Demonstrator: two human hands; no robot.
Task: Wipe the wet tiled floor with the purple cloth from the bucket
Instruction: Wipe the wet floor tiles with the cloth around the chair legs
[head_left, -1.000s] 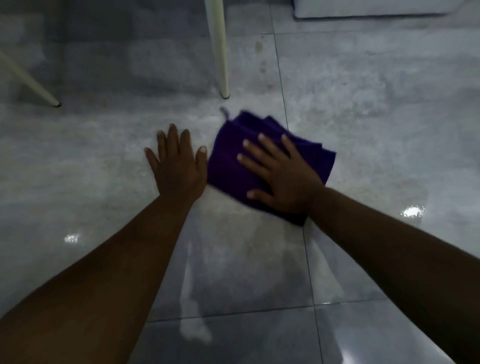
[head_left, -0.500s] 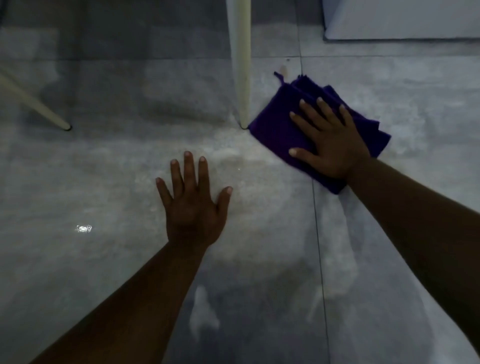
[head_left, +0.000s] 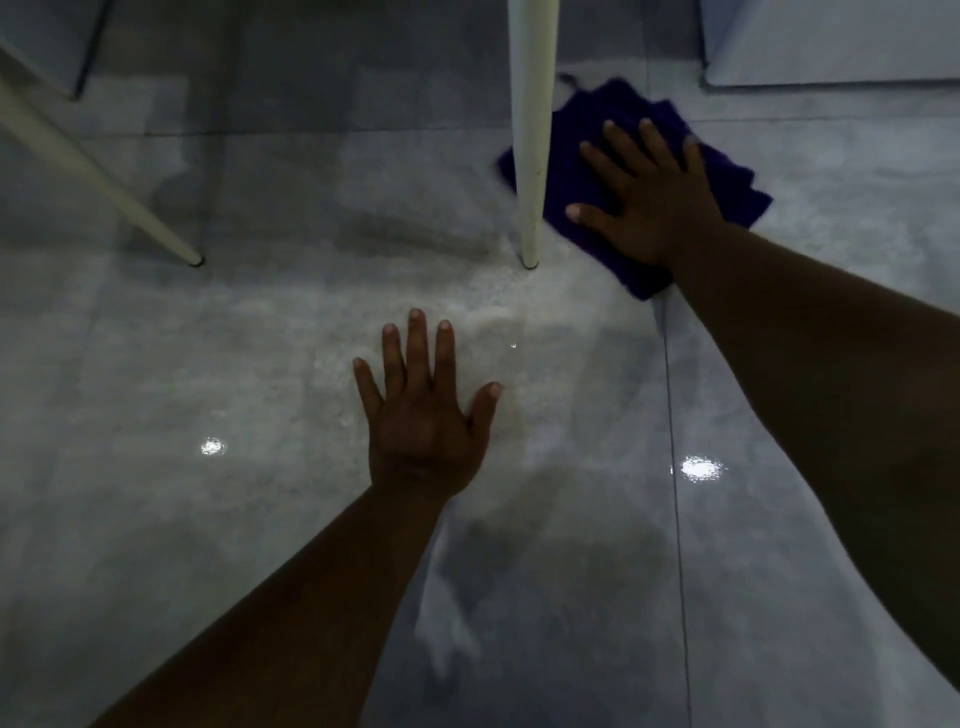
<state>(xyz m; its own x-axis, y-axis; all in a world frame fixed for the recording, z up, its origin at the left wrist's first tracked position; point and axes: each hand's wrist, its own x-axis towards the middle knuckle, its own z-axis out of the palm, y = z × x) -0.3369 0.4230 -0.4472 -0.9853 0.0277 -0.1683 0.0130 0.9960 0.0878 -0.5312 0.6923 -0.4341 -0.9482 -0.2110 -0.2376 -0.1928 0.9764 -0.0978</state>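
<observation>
The purple cloth (head_left: 587, 150) lies folded flat on the grey tiled floor (head_left: 260, 374), just right of and behind a white furniture leg. My right hand (head_left: 649, 197) presses palm-down on top of it with the fingers spread, covering its middle. My left hand (head_left: 423, 410) rests flat on the bare wet tile, fingers apart, nearer to me and to the left of the cloth, holding nothing. The floor shines with wet patches and light reflections. No bucket is in view.
A white furniture leg (head_left: 532, 156) stands upright touching the cloth's left edge. A second slanted white leg (head_left: 98, 171) meets the floor at the left. A pale cabinet base (head_left: 831, 47) sits at the top right. A grout line (head_left: 675, 493) runs toward me.
My right hand has slid the cloth away from me and to the right, from beside my left hand to past the white leg. My left hand stays flat on the tile.
</observation>
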